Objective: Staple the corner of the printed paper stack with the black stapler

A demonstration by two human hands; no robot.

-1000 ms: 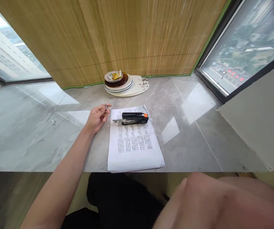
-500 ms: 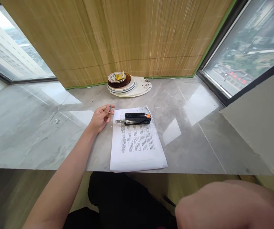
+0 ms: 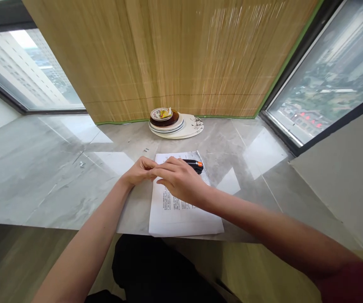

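My left hand (image 3: 142,171) rests at the left edge of the printed papers (image 3: 184,225), thumb and fingers pressed together. My right hand (image 3: 181,179) reaches across the sheets, its fingertips meeting those of my left hand. What lies between the fingers is hidden. Behind my right hand is a black stapler (image 3: 196,165) with an orange mark, lying on the papers; only its right end shows, and its front is covered. Small grey pieces that look like staple strips (image 3: 146,150) are on the tabletop just beyond my left hand.
A stack of plates (image 3: 167,122) stands on an oval white board (image 3: 194,125) at the back, before a bamboo blind (image 3: 169,54). More small grey bits (image 3: 81,164) lie on the marble-look tabletop (image 3: 52,185) at left. Windows flank both sides.
My right hand has come up from the lower right and now covers most of the stapler, touching my left hand. The view has tilted slightly upward.
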